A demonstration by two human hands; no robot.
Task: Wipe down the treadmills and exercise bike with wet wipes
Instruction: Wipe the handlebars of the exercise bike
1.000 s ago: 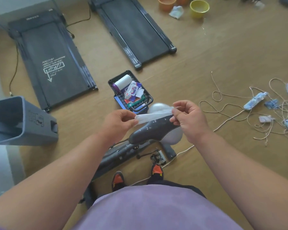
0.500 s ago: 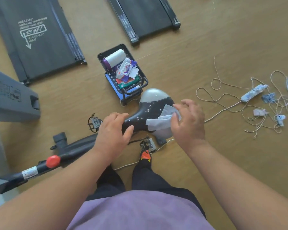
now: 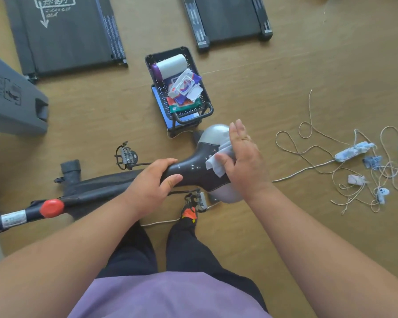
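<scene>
Right hand [image 3: 244, 161] presses a wet wipe [image 3: 217, 162] flat-fingered on the bike saddle [image 3: 193, 171] mid-frame; left hand [image 3: 152, 184] grips its nose. Treadmills [image 3: 64, 33] along top edge; wooden floor [image 3: 308, 53] open upper right.

Two treadmills [image 3: 64, 35] [image 3: 228, 18]; one bike [image 3: 200, 171]; one wipe [image 3: 217, 165]; two hands [image 3: 152, 187] [image 3: 245, 161]

You see even, soft daylight on the wooden floor [image 3: 308, 65], brightest toward the upper right of the frame, shadows faint. Wide-angle bending curves the edges. Detail is slightly soft throughout, with no harsh glare.
</scene>
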